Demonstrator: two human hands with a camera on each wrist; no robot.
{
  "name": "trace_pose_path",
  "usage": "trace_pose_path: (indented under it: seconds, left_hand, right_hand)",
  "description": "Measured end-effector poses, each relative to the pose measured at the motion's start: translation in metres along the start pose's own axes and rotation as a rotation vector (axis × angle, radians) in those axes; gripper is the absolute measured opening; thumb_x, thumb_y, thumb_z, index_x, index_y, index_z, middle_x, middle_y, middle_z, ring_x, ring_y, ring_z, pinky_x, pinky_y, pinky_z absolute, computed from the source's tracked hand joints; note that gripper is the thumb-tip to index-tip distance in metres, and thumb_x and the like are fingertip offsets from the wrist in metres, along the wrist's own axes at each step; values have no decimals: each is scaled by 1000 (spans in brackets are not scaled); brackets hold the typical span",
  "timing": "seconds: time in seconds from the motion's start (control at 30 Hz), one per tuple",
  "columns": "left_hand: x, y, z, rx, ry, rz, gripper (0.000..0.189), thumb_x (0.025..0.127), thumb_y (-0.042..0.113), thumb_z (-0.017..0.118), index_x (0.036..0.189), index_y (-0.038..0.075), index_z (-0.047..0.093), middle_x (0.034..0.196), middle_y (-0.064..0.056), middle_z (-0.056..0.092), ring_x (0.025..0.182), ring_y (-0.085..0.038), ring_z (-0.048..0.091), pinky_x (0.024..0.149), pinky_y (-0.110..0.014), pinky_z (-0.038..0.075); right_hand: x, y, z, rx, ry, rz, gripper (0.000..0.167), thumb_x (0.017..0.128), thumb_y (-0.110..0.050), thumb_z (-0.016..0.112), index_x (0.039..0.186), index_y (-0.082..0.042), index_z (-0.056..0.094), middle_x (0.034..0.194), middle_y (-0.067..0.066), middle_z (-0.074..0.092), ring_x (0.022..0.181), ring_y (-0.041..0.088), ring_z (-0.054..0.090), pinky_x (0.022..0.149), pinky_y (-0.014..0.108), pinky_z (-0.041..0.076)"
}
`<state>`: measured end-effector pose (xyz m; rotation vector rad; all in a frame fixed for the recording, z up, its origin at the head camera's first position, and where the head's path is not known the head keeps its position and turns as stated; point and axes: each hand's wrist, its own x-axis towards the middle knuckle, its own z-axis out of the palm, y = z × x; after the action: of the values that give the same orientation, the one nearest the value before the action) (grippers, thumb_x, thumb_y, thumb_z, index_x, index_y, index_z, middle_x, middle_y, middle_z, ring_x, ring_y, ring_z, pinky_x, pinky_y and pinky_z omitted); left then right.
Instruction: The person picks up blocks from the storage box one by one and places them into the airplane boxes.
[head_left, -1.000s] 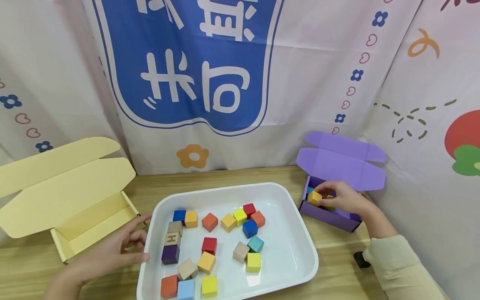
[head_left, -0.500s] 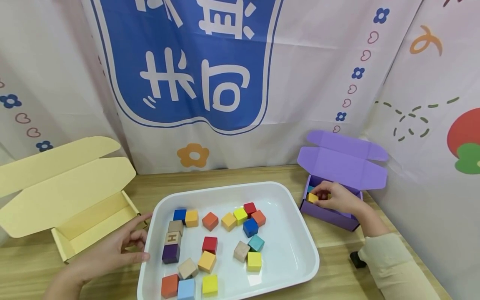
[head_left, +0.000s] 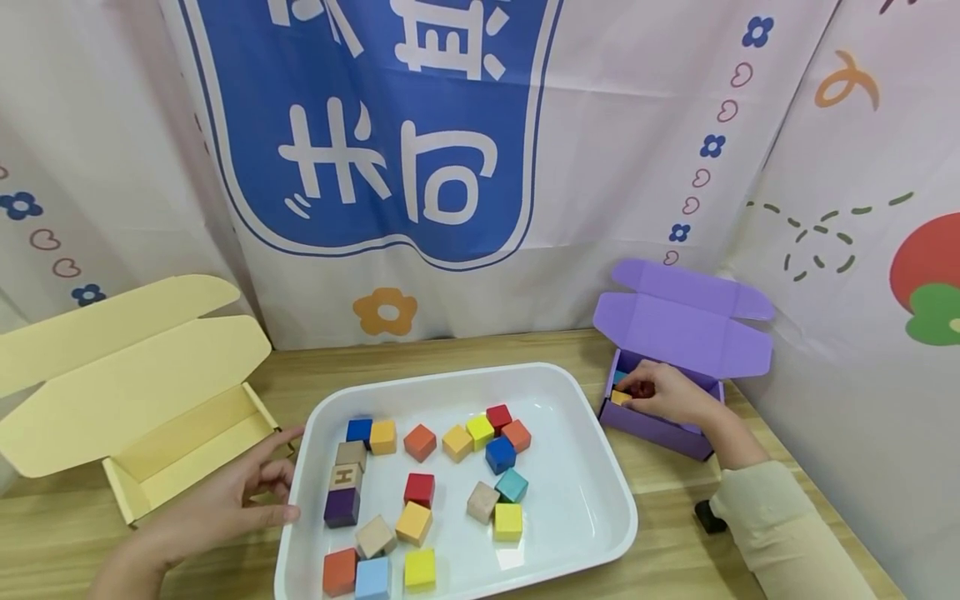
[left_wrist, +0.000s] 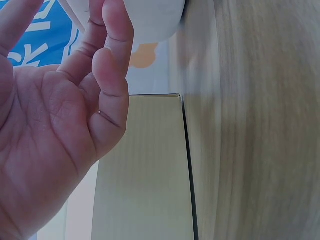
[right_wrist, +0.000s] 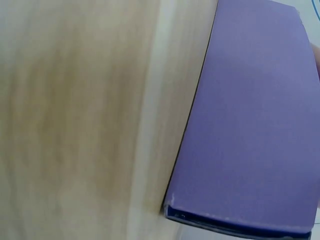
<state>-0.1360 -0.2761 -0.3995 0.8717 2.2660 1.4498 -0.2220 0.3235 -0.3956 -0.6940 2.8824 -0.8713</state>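
My right hand [head_left: 667, 393] reaches into the open purple box [head_left: 660, 433]. Its thumb and fingertips pinch a yellow-orange cube [head_left: 619, 397] low at the box's left end, partly covered by the fingers. Behind it shows a bit of a teal cube [head_left: 618, 377]. In the right wrist view, the box's outer wall [right_wrist: 250, 120] hides nearly all of the hand. My left hand [head_left: 217, 500] rests by the left rim of the white tray [head_left: 607, 533], thumb and index finger spread along it and the other fingers loosely bent. Nothing is in its palm, as the left wrist view shows.
Several coloured cubes lie in the tray, among them a blue cube [head_left: 500, 455] and a purple cube [head_left: 342, 507]. An open yellow box [head_left: 187, 462] stands at left behind the left hand. A small black object [head_left: 708, 517] sits beside the right sleeve. A printed curtain [head_left: 585, 167] hangs behind.
My right hand has lowered the yellow-orange cube from the box's opening down into its left end. The left hand has stayed in place at the tray rim.
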Motion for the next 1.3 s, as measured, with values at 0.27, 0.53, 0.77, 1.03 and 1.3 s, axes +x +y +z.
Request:
trace_pose_path:
  seconds: [0.27, 0.53, 0.77, 1.03, 1.3]
  left_hand:
    - [1, 1, 1, -1, -1, 5, 84, 93, -1, 64, 155, -4, 7, 102, -8, 67, 94, -11, 64, 78, -24, 54]
    - [0, 6, 1, -3, -7, -44, 84, 94, 3, 64, 156, -1, 7, 105, -10, 69, 97, -11, 67, 81, -23, 54]
    - [1, 3, 1, 7, -3, -10, 83, 94, 0, 64, 155, -2, 8, 102, -9, 68, 94, -10, 66, 78, -23, 54]
    - [3, 4, 1, -7, -1, -14, 83, 93, 0, 64, 155, -1, 9, 102, -8, 68, 93, -10, 64, 76, -25, 54]
    - [2, 1, 1, -1, 7, 20, 82, 92, -4, 63, 154, -4, 9, 99, -6, 68, 91, -11, 65, 75, -25, 53]
  right_hand:
    - [-4, -2, -6, 70, -7, 39, 29, 91, -12, 71, 114, 4, 69, 90, 6, 67, 75, 5, 55, 62, 24, 48]
    - [-6, -18, -10, 88, 34, 43, 28, 92, -14, 71, 115, 3, 69, 86, 5, 66, 71, 8, 55, 60, 24, 47]
    - [-7, -46, -13, 98, 89, -33, 18, 89, -12, 74, 104, -2, 71, 88, 3, 68, 77, 9, 58, 67, 25, 50]
    - [-10, -83, -2, 76, 100, -160, 17, 88, -13, 76, 104, -12, 72, 98, 3, 70, 89, 12, 65, 76, 27, 55]
    - [-12, -114, 21, 105, -54, -216, 20, 90, -22, 74, 110, -18, 70, 105, -4, 69, 92, 10, 60, 77, 28, 55]
